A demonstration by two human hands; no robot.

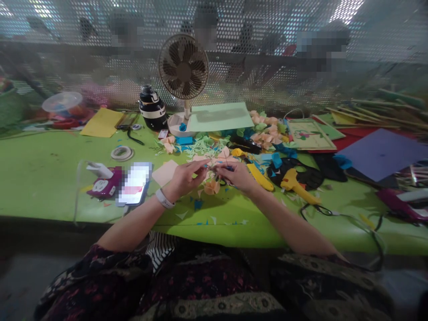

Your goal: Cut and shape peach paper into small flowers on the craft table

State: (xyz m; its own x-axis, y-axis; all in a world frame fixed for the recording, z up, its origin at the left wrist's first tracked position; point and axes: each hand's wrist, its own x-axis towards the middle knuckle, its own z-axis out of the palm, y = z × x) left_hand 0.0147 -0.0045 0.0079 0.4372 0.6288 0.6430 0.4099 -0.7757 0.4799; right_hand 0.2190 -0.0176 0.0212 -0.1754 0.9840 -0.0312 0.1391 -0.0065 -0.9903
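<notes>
In the head view, the left hand (187, 179) and right hand (236, 174) nearly meet over the green tabletop (214, 232), fingers bent inward, what they grip unclear, with pink paper (226, 154) just beyond and a peach flower (211, 187) just nearer.

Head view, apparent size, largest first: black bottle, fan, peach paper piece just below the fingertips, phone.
1. Fan
2. Phone and black bottle: too alike to rank, and the phone looks nearer the camera
3. Peach paper piece
</notes>
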